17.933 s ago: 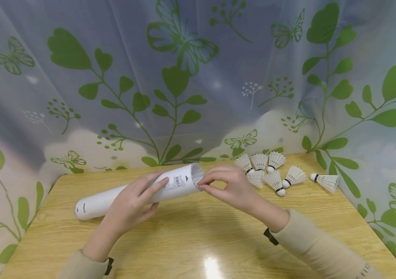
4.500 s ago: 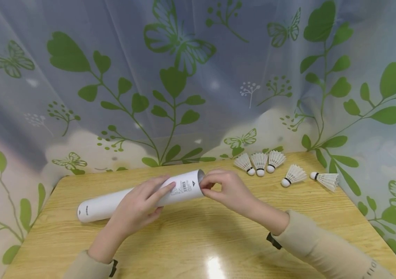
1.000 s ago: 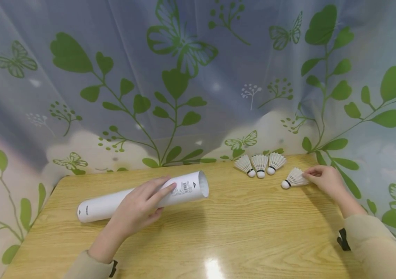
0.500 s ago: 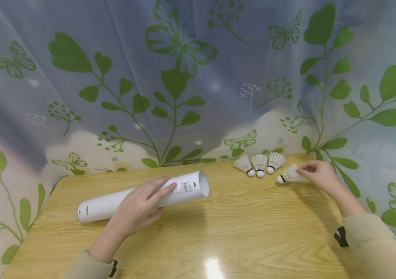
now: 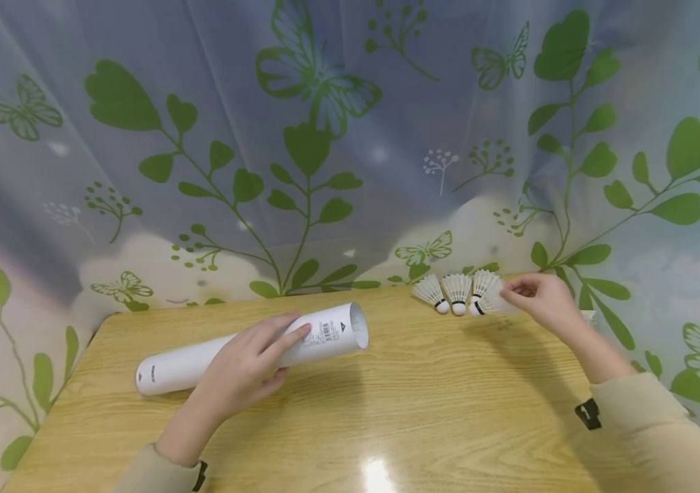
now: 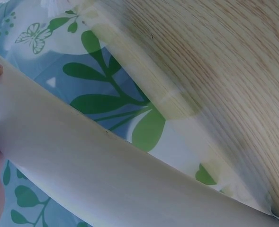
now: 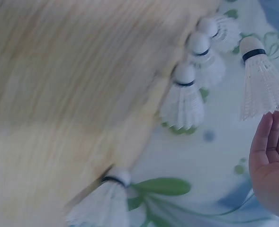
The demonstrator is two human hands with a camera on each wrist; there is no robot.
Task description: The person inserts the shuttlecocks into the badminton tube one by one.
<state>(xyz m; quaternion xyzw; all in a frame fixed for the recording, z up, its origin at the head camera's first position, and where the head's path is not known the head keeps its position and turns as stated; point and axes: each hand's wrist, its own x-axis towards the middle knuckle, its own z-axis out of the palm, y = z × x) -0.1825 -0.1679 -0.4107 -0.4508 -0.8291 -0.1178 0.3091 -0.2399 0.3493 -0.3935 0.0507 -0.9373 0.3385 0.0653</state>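
While pinching a white shuttlecock [image 7: 261, 82] by the rim of its skirt with the right hand [image 5: 543, 302], held it above the wooden table [image 5: 436, 404], off to the right of the open end of the white tube [image 5: 328, 334], with its cork directed toward the tube's side. Gripped the tube in the left hand [image 5: 248, 356], with fingers laid over the top and its open end facing right. Could not make out the tube's contents. Seemed best to pinch lightly, so as not to bend the thin skirt, to lift clear of the others, and to line the cork up with the tube's slant. Called for a firm but not squeezing left-hand hold, to stop the tube rolling or losing its round mouth. Saw three more shuttlecocks [image 5: 457, 292] in a row, right of the tube and farther back, and, farthest right of it, a fourth loose shuttlecock [image 7: 101, 202], mostly hidden behind the right hand in the head view. Noticed a leaf-patterned cloth [image 5: 202, 89] behind the tube.
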